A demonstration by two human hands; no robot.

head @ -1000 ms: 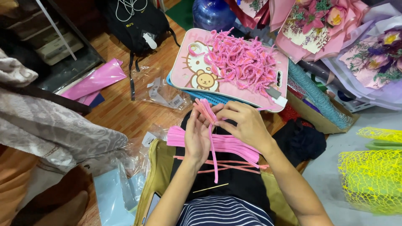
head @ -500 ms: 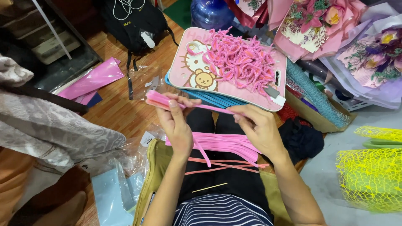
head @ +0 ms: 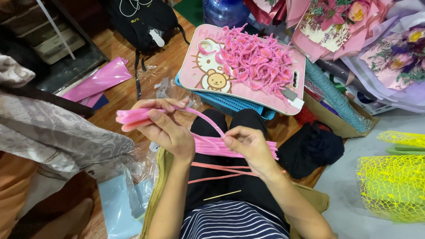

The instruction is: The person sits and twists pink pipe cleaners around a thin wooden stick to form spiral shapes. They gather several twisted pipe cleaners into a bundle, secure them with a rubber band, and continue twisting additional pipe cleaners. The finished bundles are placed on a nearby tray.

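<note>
The left hand (head: 164, 128) was clamped on a folded bunch of pink strips (head: 135, 117), held up over the lap. The right hand (head: 248, 146) pinched one strip (head: 208, 120) arching from that bunch. More pink strips (head: 261, 150) lay across the lap, near a pink tray (head: 199, 75) of curled pieces on the floor.

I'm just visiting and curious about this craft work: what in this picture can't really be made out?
- Left hand: how many pink strips it grips; the fingers cover them, head view.
- Right hand: its fingertips hide where it pinches the strip bundle.
- Pink loops on the tray: too small and tangled to count.
- Yellow mesh: cut off by the right edge.
- Water bottle: cut off at the top.
</note>
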